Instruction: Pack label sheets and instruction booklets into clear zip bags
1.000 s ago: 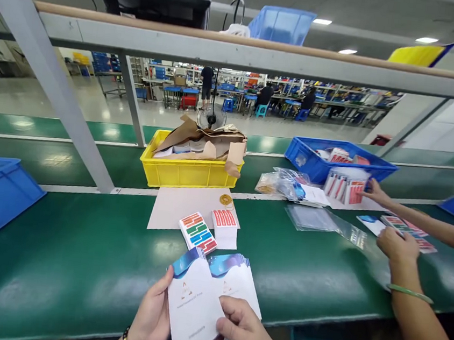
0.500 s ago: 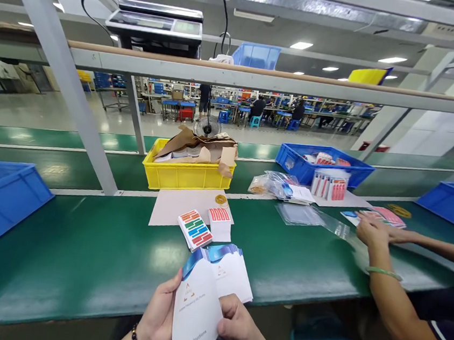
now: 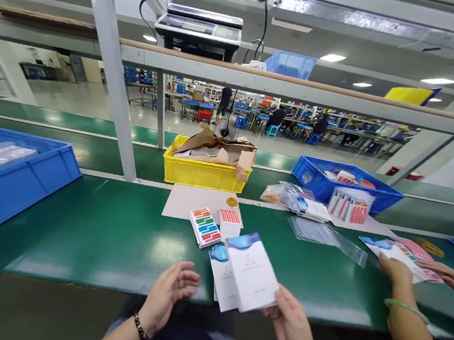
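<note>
My right hand (image 3: 290, 320) grips a white and blue instruction booklet (image 3: 254, 278) by its lower right corner. The booklet is held over other instruction booklets (image 3: 222, 286) lying at the bench's front edge and partly covers them. My left hand (image 3: 171, 294), with a beaded bracelet at the wrist, is left of the booklets, fingers apart and holding nothing. Just beyond the booklets sit a stack of cards with coloured stripes (image 3: 205, 227) and a smaller stack with red marks (image 3: 229, 221), both partly on a pale sheet (image 3: 181, 203).
A yellow bin (image 3: 202, 174) with brown paper stands behind the sheet. Blue bins stand left (image 3: 44, 172) and back right (image 3: 308, 173). Clear plastic bags (image 3: 317, 233) lie right of centre. At far right a co-worker's hands (image 3: 397, 272) handle printed sheets. A shelf beam (image 3: 261, 79) crosses above.
My left hand has let go of the booklets and moved apart, opening. My right hand has moved right, now holding a booklet over the others. The view has turned left.
</note>
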The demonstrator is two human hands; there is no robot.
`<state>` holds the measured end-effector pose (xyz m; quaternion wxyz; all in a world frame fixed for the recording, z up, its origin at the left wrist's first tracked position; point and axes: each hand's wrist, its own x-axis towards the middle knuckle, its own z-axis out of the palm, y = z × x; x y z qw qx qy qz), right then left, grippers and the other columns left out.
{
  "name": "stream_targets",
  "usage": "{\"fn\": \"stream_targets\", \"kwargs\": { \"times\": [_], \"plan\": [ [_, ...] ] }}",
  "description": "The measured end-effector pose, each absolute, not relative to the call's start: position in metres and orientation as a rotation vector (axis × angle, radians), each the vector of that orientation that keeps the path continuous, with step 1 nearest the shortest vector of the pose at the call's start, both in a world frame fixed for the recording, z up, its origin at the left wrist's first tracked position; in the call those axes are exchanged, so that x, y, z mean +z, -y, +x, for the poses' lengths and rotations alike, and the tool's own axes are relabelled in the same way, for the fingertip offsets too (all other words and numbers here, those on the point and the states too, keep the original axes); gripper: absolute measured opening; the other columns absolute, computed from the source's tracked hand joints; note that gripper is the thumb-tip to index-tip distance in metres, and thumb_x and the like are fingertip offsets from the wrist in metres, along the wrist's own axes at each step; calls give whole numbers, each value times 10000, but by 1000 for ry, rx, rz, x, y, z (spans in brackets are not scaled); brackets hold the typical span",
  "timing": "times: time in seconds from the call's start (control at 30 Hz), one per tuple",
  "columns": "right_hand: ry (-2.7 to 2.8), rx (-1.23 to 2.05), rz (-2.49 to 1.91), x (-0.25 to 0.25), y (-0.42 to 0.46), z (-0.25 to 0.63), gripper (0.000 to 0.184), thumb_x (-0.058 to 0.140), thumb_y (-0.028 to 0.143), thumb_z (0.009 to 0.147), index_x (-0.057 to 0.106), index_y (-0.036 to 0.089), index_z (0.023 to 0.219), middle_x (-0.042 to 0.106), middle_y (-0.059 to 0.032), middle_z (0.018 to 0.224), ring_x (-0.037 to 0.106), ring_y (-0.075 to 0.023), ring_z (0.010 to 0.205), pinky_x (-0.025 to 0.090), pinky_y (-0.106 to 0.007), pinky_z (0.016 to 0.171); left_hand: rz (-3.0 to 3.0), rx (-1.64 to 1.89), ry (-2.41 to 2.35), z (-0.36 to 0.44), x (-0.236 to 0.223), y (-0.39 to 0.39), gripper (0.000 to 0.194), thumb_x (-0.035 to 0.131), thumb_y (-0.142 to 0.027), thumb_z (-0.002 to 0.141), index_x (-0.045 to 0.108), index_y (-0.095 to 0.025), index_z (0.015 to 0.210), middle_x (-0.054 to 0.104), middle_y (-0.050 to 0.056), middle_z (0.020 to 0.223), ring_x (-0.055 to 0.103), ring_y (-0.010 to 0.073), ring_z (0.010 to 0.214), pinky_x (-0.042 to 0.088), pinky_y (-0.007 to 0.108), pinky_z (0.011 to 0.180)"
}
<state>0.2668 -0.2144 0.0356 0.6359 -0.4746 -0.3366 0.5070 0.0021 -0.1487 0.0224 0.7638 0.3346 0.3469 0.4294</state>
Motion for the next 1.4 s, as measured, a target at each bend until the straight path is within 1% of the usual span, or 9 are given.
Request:
{"fn": "stream_targets", "kwargs": {
  "times": [0.17, 0.43, 0.6, 0.77, 0.87, 0.97, 1.07, 1.17, 1.4],
  "plan": [
    [755, 771, -1403, 42, 151, 350, 351, 675, 385, 625, 596, 128, 849, 619, -28, 628, 547, -133, 526, 439, -228, 452, 1468, 1068, -1209, -48, -16, 127, 294, 415, -402, 802, 540, -165, 924, 611, 57, 848, 562, 175, 829, 416, 315, 785],
    [729, 606, -1814, 34, 49, 423, 193, 489, 282, 834, 555, 111, 898, 602, -21, 809, 586, -117, 677, 491, -285, 617, 2032, 1052, -1392, -64, -39, 122, 223, 405, -309, 817, 536, -180, 943, 595, 62, 897, 539, 172, 870, 428, 308, 787],
    [739, 305, -2102, 3, 58, 433, 229, 509, 278, 819, 535, 151, 1008, 515, -63, 1107, 491, -198, 996, 380, -424, 853, 2148, 1048, -1407, -61, -39, 122, 197, 403, -274, 821, 522, -168, 935, 590, 59, 839, 542, 158, 813, 443, 295, 743],
    [886, 174, -2159, -17, 81, 425, 225, 531, 299, 723, 604, 128, 850, 560, -125, 1025, 446, -289, 1037, 296, -444, 901, 2212, 1070, -1367, -61, -42, 123, 178, 417, -251, 806, 534, -162, 906, 588, 59, 789, 539, 164, 771, 445, 305, 710],
    [986, 209, -2123, -21, 95, 406, 316, 488, 377, 696, 623, 125, 831, 590, -147, 974, 483, -314, 984, 331, -428, 871, 2147, 1085, -1336, -62, -39, 122, 186, 428, -268, 796, 550, -165, 890, 590, 65, 780, 536, 174, 769, 438, 321, 714],
    [1102, 312, -2027, -21, 109, 372, 454, 418, 447, 737, 567, 131, 1027, 579, -123, 1056, 527, -248, 963, 386, -354, 849, 1892, 1108, -1280, -62, -30, 126, 210, 441, -319, 789, 553, -167, 879, 594, 69, 786, 545, 166, 758, 435, 319, 729],
    [1234, 454, -1928, -19, 118, 332, 500, 392, 469, 766, 492, 161, 1148, 564, -84, 1128, 552, -185, 966, 418, -275, 826, 1436, 988, -1096, -53, -18, 136, 276, 403, -395, 802, 525, -154, 860, 601, 62, 763, 562, 133, 623, 442, 260, 568],
    [1321, 554, -1921, -15, 121, 300, 488, 494, 472, 715, 558, 150, 1077, 630, -96, 1015, 588, -211, 900, 442, -298, 779, 1098, 628, -815, -35, -11, 152, 370, 396, -477, 783, 520, -131, 816, 618, 80, 736, 573, 131, 537, 391, 220, 456],
    [1441, 573, -1961, -3, 124, 259, 368, 505, 453, 702, 644, 192, 920, 652, -94, 957, 558, -273, 933, 405, -342, 784, 551, 338, -739, -3, -22, 168, 598, 490, -612, 659, 516, -79, 929, 578, 163, 947, 604, 192, 772, 394, 340, 769]
  ]
}}
